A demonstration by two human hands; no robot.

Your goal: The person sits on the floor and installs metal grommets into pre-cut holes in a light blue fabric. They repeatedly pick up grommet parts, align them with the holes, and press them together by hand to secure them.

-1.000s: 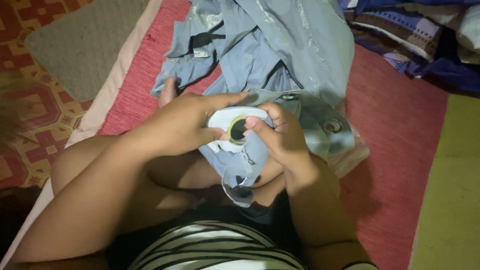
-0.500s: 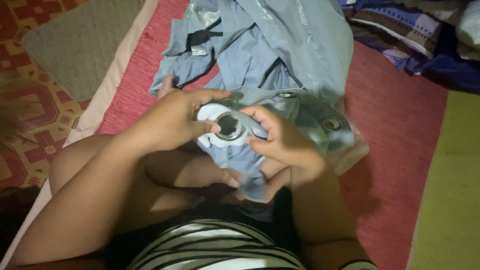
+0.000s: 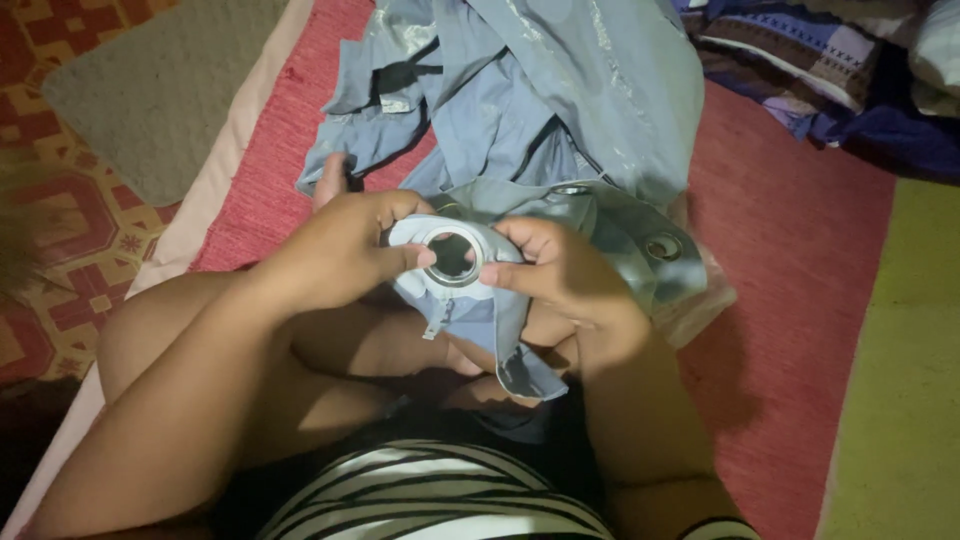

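Note:
A grey-blue curtain (image 3: 560, 90) lies bunched on a red mat, its top edge drawn onto my lap. Both hands pinch a silver eyelet ring (image 3: 452, 256) set in that edge. My left hand (image 3: 345, 250) grips the fabric at the ring's left, thumb on the rim. My right hand (image 3: 560, 270) holds the ring's right side with thumb and fingers. Two more eyelets (image 3: 664, 246) sit farther right along the folded edge.
The red mat (image 3: 800, 300) spreads under the cloth. A grey rug (image 3: 160, 90) and patterned red floor lie at the left. Dark patterned bedding (image 3: 820, 70) is piled at the top right. A yellow-green sheet (image 3: 900, 400) borders the right side.
The white ring piece that covered the eyelet a second ago is gone from view; the silver ring now shows. My hands have shifted slightly down and left on the fabric.

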